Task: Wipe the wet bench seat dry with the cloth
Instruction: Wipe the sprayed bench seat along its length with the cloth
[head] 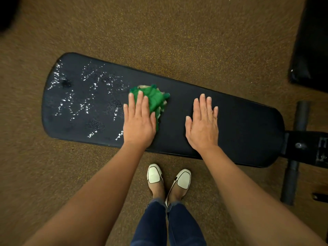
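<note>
Pressing down flat, my left grip (139,121) lies on the green cloth (154,99), fingers straight and close together, pinching nothing. The cloth is bunched under the palm and pokes out past the fingertips and on the thumb side. My right grip (202,125) is spread flat on the dry stretch of the black padded table (245,125), apart from the cloth, and I read it as a brace. The cloth sits about mid-table, right at the edge of the beaded water (85,96) that covers the wide left end. To wipe well, I judge I should put the palm's weight over the cloth and push left through the drops in overlapping passes out to the rim. I should turn the bunch once it soaks, so no streaks reach the dry half.
</note>
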`<state>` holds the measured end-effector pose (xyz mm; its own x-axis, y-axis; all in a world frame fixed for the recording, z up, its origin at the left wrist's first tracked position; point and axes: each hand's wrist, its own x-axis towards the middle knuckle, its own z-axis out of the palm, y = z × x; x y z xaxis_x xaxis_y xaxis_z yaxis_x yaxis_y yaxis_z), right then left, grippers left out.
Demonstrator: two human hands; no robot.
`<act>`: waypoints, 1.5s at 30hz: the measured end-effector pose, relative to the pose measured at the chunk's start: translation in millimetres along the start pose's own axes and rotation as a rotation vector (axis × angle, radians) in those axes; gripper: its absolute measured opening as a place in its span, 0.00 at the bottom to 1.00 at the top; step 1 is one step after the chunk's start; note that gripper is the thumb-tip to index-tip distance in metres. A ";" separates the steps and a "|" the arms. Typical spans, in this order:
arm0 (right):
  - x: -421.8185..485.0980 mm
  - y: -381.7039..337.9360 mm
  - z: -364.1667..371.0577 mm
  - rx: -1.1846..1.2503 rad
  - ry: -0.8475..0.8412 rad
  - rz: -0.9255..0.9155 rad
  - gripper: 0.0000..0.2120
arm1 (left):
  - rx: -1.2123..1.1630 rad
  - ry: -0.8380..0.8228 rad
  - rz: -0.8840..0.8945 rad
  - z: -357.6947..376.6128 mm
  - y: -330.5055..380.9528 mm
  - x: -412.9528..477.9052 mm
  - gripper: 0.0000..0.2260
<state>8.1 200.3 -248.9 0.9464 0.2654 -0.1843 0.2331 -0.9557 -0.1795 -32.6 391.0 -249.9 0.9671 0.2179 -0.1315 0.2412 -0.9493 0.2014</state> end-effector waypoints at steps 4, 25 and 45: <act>0.8 -2.9 1.0 -0.010 -0.005 0.024 0.30 | -0.059 0.011 -0.112 3.5 32.1 4.4 0.26; 2.4 -0.7 -11.3 -0.004 -0.090 0.014 0.29 | 0.029 -0.060 0.145 -6.6 -14.0 23.5 0.27; 25.0 15.9 -12.1 -0.048 -0.077 -0.277 0.31 | -0.034 -0.049 -0.143 16.9 73.2 -58.8 0.26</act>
<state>38.2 190.2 -244.6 0.8262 0.5239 -0.2074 0.4919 -0.8501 -0.1877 -73.1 304.9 -243.8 0.9175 0.3385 -0.2087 0.3801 -0.9008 0.2098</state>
